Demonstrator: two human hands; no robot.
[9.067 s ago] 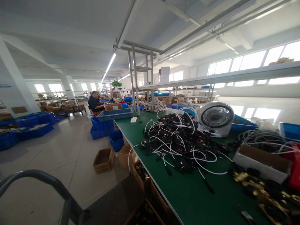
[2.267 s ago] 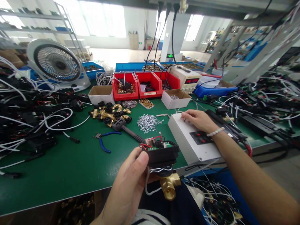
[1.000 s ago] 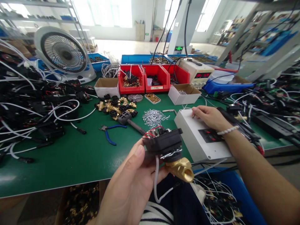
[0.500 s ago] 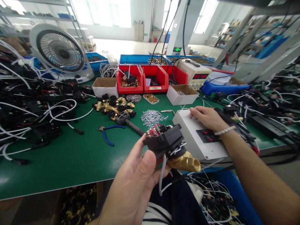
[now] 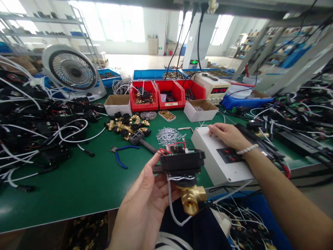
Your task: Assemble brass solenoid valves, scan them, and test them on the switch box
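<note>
My left hand [image 5: 145,205] grips a black actuator housing with a brass valve body [image 5: 186,177] under it, held upright above the table's near edge. Red wires and a circuit board show at its open top; a white cable hangs from it. My right hand [image 5: 229,135] rests palm down on the far end of a white control box [image 5: 221,163] with red switches, fingers curled over its top. A white bead bracelet is on that wrist.
On the green table [image 5: 78,184] lie blue-handled pliers [image 5: 121,158], a black-handled tool [image 5: 142,140], a heap of metal clips [image 5: 169,133], brass fittings [image 5: 127,123], red bins [image 5: 156,93], cardboard boxes, a fan [image 5: 73,71], a power supply [image 5: 213,86] and cable piles on both sides.
The valve assembly in my left hand has turned from tilted to upright, its brass port now facing down toward me. My right hand stays on the white box.
</note>
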